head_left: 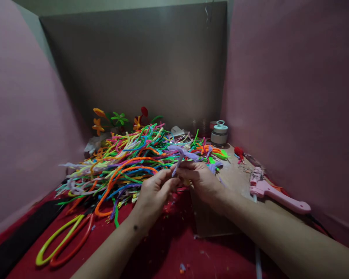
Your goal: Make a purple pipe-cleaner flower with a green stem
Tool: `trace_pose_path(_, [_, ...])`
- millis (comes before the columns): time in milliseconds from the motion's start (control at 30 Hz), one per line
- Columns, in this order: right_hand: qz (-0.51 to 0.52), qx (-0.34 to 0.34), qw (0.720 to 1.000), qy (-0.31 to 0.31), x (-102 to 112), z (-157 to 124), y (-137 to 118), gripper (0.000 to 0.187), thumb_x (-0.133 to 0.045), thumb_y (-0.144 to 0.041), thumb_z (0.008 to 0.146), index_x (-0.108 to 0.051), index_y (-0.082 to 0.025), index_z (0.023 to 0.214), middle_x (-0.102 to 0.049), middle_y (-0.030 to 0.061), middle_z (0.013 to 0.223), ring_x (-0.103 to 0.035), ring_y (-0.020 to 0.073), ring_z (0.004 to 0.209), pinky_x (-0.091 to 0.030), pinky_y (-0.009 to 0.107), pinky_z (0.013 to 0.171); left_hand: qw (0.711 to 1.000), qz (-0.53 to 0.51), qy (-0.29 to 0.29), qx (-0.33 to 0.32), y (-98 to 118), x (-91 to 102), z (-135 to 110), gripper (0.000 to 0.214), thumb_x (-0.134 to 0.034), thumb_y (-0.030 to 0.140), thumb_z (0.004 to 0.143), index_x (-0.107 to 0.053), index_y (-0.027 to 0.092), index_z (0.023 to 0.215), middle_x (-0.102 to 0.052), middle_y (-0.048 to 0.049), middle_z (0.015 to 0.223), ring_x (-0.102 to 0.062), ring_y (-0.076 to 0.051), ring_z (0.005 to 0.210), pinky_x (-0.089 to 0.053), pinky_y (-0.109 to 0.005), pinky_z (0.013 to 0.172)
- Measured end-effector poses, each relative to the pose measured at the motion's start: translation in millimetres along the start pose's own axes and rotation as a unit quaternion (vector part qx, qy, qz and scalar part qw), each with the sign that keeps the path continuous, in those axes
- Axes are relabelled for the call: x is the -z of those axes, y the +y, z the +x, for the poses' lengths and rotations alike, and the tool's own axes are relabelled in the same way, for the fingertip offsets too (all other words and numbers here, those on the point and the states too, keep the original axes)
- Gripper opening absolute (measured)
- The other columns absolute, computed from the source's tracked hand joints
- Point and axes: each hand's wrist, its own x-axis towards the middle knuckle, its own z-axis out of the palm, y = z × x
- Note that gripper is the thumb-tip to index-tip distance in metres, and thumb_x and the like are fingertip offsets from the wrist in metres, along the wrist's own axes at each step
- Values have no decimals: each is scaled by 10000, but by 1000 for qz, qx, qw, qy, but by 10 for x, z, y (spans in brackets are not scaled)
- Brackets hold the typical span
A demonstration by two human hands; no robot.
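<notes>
Both my hands meet over the front of the work surface, fingers pinched round a purple pipe cleaner piece [184,152]. It looks like a petal shape of fuzzy stems, with one strand hanging down between my hands. My left hand [158,192] is closed at its lower end, thumb and forefinger pressed together. My right hand [202,180] is closed on it from the other side. The fingertips partly hide where the strands join. Just behind them lies a large heap of many-coloured pipe cleaners [128,162], with more purple pieces [215,167] to the right.
Scissors with yellow and red handles [72,240] lie at the left front on red cloth [163,252]. A pink glue gun [279,192] rests at the right on a board [235,176]. Behind stand pipe cleaner flowers [119,118] and a lidded jar [220,133]. Pink walls [293,89] flank both sides.
</notes>
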Motion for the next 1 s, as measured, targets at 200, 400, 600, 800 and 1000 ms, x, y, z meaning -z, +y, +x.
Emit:
trace_pose_path(200, [-40,35,998,30,-66,-43,-15,117,-712,-267,643,-684,-181,717,-609,-22,656,-486,96,565,-382,223,512,968,191,106,-126,-64,-14,-43,171,-493,257,808,-575,168,687,-433,44,542,-373,-68,491,-304,-180,473])
trace_pose_path(400, [-50,20,998,-21,-25,-46,-13,181,-667,-274,701,-708,-179,850,-620,5,696,-497,105,605,-384,242,561,994,-98,5,54,17,19,-7,232,-533,343,795,-498,166,647,-442,62,476,-328,-40,352,-229,-164,348])
trace_pose_path(600, [-15,11,1000,-17,20,-8,4,160,-678,-240,682,-714,-174,823,-584,-13,612,-458,91,535,-342,245,542,944,-295,-89,118,8,59,14,183,-566,328,795,-538,162,723,-409,78,442,-231,-8,297,-190,-129,307])
trace_pose_path(800, [-7,-5,997,-71,-14,-11,-34,133,-655,-268,707,-694,-151,757,-577,-16,591,-451,77,521,-318,231,536,914,-346,-164,139,-23,100,21,177,-545,325,807,-578,159,756,-350,91,427,-125,-7,294,-174,-131,281])
trace_pose_path(1000, [12,2,999,30,-17,-6,19,137,-715,-254,640,-707,-163,743,-616,-4,626,-508,107,585,-383,246,580,999,-44,24,-17,30,5,-29,140,-596,300,759,-608,169,711,-522,21,575,-430,-72,472,-348,-170,450])
